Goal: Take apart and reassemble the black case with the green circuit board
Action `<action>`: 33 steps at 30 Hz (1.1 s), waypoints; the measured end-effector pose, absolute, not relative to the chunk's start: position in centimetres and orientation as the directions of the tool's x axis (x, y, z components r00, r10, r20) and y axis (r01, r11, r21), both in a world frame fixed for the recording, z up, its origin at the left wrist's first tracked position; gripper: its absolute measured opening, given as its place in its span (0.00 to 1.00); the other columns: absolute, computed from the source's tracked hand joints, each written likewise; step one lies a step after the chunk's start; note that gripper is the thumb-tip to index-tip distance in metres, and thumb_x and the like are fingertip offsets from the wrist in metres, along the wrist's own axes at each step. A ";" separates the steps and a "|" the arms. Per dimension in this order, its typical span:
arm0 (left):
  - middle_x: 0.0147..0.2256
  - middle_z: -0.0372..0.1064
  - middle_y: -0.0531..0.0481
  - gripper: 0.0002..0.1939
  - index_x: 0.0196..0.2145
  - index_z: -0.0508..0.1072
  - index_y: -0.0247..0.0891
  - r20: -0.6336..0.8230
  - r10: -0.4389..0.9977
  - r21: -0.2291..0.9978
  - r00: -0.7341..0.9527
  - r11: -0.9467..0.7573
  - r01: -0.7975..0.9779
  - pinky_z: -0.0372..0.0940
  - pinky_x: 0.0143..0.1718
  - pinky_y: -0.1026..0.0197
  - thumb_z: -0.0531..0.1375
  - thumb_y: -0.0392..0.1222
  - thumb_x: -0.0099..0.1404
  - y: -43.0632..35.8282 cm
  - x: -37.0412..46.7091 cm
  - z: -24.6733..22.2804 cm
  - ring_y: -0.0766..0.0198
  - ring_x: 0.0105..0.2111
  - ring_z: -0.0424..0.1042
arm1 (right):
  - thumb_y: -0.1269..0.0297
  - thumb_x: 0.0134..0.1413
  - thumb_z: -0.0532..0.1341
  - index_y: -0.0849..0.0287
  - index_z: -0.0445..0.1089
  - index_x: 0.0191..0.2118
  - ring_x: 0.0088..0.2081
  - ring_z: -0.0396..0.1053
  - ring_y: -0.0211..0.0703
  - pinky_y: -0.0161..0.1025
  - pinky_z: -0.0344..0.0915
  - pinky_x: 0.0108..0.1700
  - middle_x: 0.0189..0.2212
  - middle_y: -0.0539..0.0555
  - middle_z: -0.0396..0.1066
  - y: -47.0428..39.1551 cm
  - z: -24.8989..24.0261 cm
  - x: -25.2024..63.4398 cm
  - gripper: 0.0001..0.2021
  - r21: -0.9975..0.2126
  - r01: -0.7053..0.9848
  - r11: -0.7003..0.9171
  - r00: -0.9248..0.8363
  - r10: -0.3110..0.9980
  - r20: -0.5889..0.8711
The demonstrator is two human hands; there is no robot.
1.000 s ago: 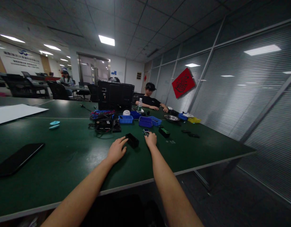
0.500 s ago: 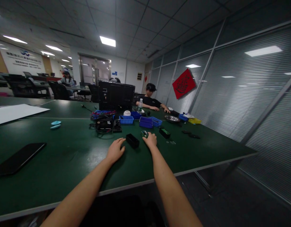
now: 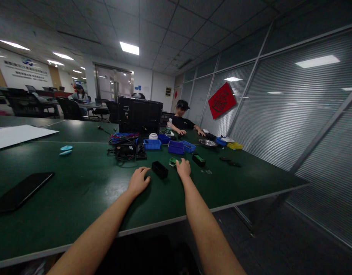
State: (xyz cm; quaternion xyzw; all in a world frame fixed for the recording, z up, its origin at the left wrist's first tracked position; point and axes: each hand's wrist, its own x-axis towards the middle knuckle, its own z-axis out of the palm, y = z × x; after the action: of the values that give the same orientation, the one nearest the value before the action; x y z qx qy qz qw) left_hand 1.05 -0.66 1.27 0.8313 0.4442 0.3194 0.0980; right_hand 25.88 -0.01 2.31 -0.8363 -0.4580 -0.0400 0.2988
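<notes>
My left hand rests on the green table with its fingers stretched out and holds nothing. Its fingertips are close to the left end of an open-topped black box; whether they touch it is hard to tell. Beyond the box's right end, my right hand has its fingertips on the right edge of a small green circuit board. The fingers hide part of the board. Just right of this hand stands a second black box with a green board in its top.
Blue bins, a black device with cables and a monitor stand behind. A metal bowl and flat black pieces are to the right. A black tablet-like slab lies left. Another person sits across.
My right hand has shifted slightly right, and more of the circuit board shows, lying flatter than before. My left hand has barely moved. The view has shifted a little.
</notes>
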 end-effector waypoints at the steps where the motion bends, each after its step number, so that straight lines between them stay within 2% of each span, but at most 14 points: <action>1: 0.49 0.62 0.47 0.21 0.49 0.66 0.39 0.437 0.806 0.451 0.399 -0.580 0.678 0.53 0.52 0.56 0.53 0.39 0.56 -0.7 1.1 1.3 0.58 0.48 0.60 | 0.50 0.53 0.50 0.62 0.60 0.52 0.46 0.61 0.52 0.43 0.56 0.44 0.45 0.66 0.61 -0.1 2.3 25.8 0.26 -0.461 0.797 -0.391 0.564 0.756 0.333; 5: 0.49 0.62 0.47 0.21 0.48 0.66 0.39 0.428 0.813 0.457 0.394 -0.571 0.682 0.53 0.52 0.56 0.54 0.39 0.56 -0.6 1.0 1.2 0.58 0.48 0.60 | 0.48 0.46 0.57 0.60 0.58 0.53 0.48 0.59 0.53 0.44 0.56 0.45 0.46 0.65 0.60 -0.1 2.1 25.7 0.29 -0.417 0.838 -0.353 0.500 0.803 0.324; 8: 0.48 0.63 0.47 0.20 0.48 0.66 0.39 0.435 0.811 0.450 0.391 -0.572 0.686 0.54 0.51 0.57 0.53 0.39 0.56 -0.3 1.0 0.9 0.59 0.47 0.61 | 0.57 0.46 0.59 0.60 0.61 0.51 0.46 0.61 0.52 0.42 0.57 0.45 0.44 0.64 0.63 0.3 1.8 26.1 0.25 -0.415 0.835 -0.361 0.506 0.800 0.322; 10: 0.47 0.63 0.46 0.21 0.49 0.65 0.38 0.451 0.805 0.444 0.386 -0.577 0.685 0.55 0.51 0.58 0.53 0.40 0.56 0.0 0.9 0.6 0.59 0.47 0.61 | 0.62 0.47 0.59 0.61 0.64 0.49 0.45 0.63 0.49 0.40 0.58 0.45 0.44 0.62 0.64 0.6 1.6 26.1 0.22 -0.464 0.824 -0.325 0.498 0.805 0.321; 14: 0.47 0.63 0.43 0.26 0.52 0.60 0.35 0.477 0.807 0.454 0.349 -0.566 0.688 0.55 0.51 0.57 0.54 0.41 0.56 0.4 0.9 0.3 0.58 0.47 0.62 | 0.66 0.43 0.60 0.59 0.67 0.45 0.44 0.64 0.43 0.37 0.58 0.46 0.43 0.55 0.68 1.2 1.4 25.1 0.19 -0.596 0.799 -0.079 0.331 0.885 0.327; 17: 0.49 0.62 0.41 0.31 0.55 0.55 0.34 0.464 0.833 0.495 0.303 -0.527 0.690 0.55 0.51 0.57 0.57 0.44 0.55 0.4 0.9 0.5 0.57 0.49 0.62 | 0.70 0.41 0.60 0.58 0.68 0.45 0.40 0.66 0.40 0.37 0.61 0.44 0.40 0.52 0.70 1.0 1.7 23.5 0.19 -0.659 0.745 0.099 0.158 0.935 0.318; 22: 0.54 0.56 0.39 0.42 0.59 0.48 0.31 0.422 0.861 0.540 0.284 -0.490 0.684 0.54 0.52 0.58 0.60 0.48 0.51 0.4 1.0 0.8 0.55 0.53 0.58 | 0.74 0.40 0.59 0.59 0.68 0.44 0.38 0.65 0.38 0.36 0.60 0.44 0.40 0.52 0.69 0.0 2.7 21.9 0.20 -0.701 0.671 0.242 -0.031 0.953 0.300; 28: 0.49 0.63 0.43 0.43 0.60 0.46 0.37 0.301 0.896 0.619 0.326 -0.444 0.648 0.58 0.47 0.60 0.60 0.45 0.50 0.5 0.9 0.7 0.56 0.48 0.64 | 0.71 0.37 0.63 0.63 0.69 0.43 0.34 0.65 0.38 0.36 0.61 0.40 0.33 0.52 0.69 0.1 2.8 22.5 0.21 -0.714 0.680 0.168 0.037 0.964 0.262; 31: 0.50 0.62 0.44 0.44 0.61 0.42 0.37 0.294 0.891 0.651 0.348 -0.452 0.609 0.57 0.47 0.62 0.60 0.40 0.50 0.6 0.8 0.8 0.58 0.48 0.64 | 0.71 0.35 0.63 0.64 0.70 0.41 0.33 0.64 0.39 0.38 0.61 0.39 0.31 0.52 0.68 0.6 2.7 22.9 0.20 -0.738 0.665 0.117 0.187 0.930 0.316; 33: 0.50 0.62 0.45 0.45 0.61 0.40 0.36 0.298 0.887 0.665 0.353 -0.458 0.590 0.57 0.48 0.62 0.59 0.38 0.50 0.6 0.7 0.8 0.60 0.48 0.64 | 0.70 0.35 0.64 0.65 0.69 0.41 0.34 0.65 0.41 0.39 0.61 0.40 0.31 0.54 0.69 0.8 2.8 23.2 0.21 -0.806 0.576 0.136 0.291 0.887 0.358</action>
State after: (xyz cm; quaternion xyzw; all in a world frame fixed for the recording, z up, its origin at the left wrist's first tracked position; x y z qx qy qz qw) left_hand 0.74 0.62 0.83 0.7900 0.4674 0.3242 0.2288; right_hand 23.19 0.83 2.84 -0.6376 -0.5737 0.1591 0.4889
